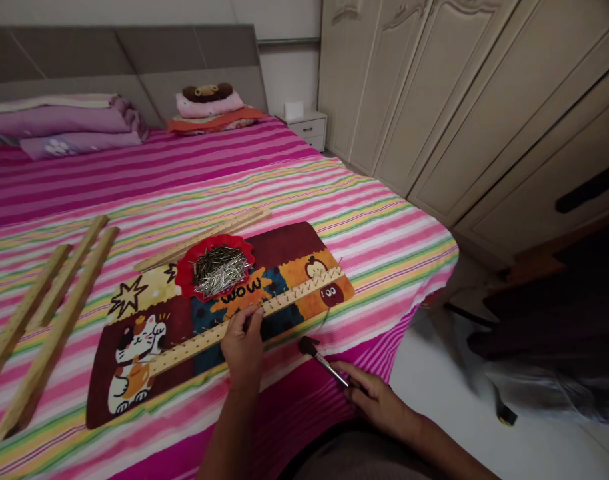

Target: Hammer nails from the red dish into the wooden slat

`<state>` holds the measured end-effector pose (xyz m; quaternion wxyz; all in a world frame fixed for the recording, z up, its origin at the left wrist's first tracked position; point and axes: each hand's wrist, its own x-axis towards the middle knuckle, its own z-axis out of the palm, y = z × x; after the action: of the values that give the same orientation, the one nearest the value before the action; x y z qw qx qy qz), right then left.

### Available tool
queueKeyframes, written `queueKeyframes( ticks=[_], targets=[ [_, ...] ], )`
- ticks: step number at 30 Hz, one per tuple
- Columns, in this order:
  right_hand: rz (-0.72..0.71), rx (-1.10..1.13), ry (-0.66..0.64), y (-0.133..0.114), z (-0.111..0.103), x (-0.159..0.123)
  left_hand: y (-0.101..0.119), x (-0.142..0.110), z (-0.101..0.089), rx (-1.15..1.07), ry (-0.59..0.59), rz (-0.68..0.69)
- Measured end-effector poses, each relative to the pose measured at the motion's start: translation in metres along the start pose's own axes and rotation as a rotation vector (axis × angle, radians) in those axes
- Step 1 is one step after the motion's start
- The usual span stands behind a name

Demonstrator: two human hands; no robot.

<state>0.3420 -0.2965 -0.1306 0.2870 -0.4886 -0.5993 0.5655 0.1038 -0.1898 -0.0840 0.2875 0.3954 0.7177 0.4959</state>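
Note:
A long wooden strip [199, 343] lies slantwise across a patterned mat [279, 240] with a cat picture and the word WOW. Rows of small holes run along its left part, and several nails stand up from its right part. My left hand [243, 343] is at the strip's middle, thumb and fingertips pinched together at its surface; what sits between them is too small to make out. Low on the right, my right hand [377, 398] grips a hammer [333, 370] by its handle, the dark head just off the mat's near edge. A red scalloped dish [185, 275] holds many nails [219, 267].
More wooden strips [59, 333] lie at the left, and others [209, 233] behind the dish. Everything rests on a striped bedspread [374, 233]. Folded bedding [79, 123] is by the headboard. Wardrobes [434, 87] and a dark draped shape [559, 327] stand to the right.

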Motion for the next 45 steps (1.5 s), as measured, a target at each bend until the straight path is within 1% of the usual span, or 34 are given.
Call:
queueKeyframes(
  ticks=[2, 4, 10, 12, 14, 17, 19, 21, 23, 25, 27, 31, 35, 39, 41, 43, 45],
  targets=[
    [-0.007, 0.014, -0.012, -0.001, 0.0, 0.0, -0.002, 0.0, 0.0, -0.023, -0.006, -0.018],
    [-0.004, 0.022, -0.016, -0.003, 0.0, 0.0, -0.004, 0.0, 0.001, -0.009, -0.016, 0.0],
    [0.048, 0.071, 0.003, -0.006, 0.003, -0.001, -0.004, 0.0, 0.001, 0.131, -0.023, 0.123],
    [0.071, 0.123, 0.021, -0.007, 0.005, -0.003, -0.003, -0.001, 0.0, 0.185, -0.023, 0.172],
    [0.115, 0.199, 0.031, -0.015, 0.005, -0.008, -0.003, -0.001, -0.001, 0.232, -0.026, 0.221],
    [0.248, 0.318, 0.022, -0.045, 0.004, -0.013, -0.007, 0.0, -0.002, 0.262, -0.035, 0.278],
    [0.274, 0.382, 0.04, -0.072, 0.002, -0.011, -0.012, 0.0, -0.002, 0.273, -0.032, 0.315],
    [0.229, 0.399, 0.045, -0.099, 0.002, -0.004, -0.016, 0.001, -0.003, 0.289, -0.029, 0.352],
    [0.173, 0.365, 0.022, -0.12, 0.004, 0.008, -0.019, 0.001, -0.003, 0.293, -0.031, 0.385],
    [0.129, 0.323, 0.011, -0.134, 0.009, 0.021, -0.021, 0.001, -0.004, 0.277, -0.035, 0.4],
    [0.107, 0.304, 0.016, -0.142, 0.015, 0.032, -0.022, 0.001, -0.004, 0.255, -0.037, 0.404],
    [0.097, 0.259, 0.017, -0.143, 0.025, 0.047, -0.023, 0.001, -0.006, 0.246, -0.052, 0.426],
    [0.101, 0.182, 0.021, -0.14, 0.025, 0.047, -0.023, 0.0, -0.007, 0.274, -0.047, 0.41],
    [0.133, 0.229, 0.03, -0.144, 0.019, 0.029, -0.022, 0.002, -0.007, 0.248, -0.037, 0.414],
    [0.181, 0.271, 0.019, -0.142, 0.015, 0.017, -0.023, 0.003, -0.006, 0.233, -0.035, 0.404],
    [0.256, 0.311, -0.004, -0.132, 0.011, 0.006, -0.022, 0.002, -0.006, 0.227, -0.041, 0.387],
    [0.331, 0.326, -0.017, -0.113, 0.009, -0.002, -0.02, 0.0, -0.008, 0.227, -0.041, 0.382]
  ],
)
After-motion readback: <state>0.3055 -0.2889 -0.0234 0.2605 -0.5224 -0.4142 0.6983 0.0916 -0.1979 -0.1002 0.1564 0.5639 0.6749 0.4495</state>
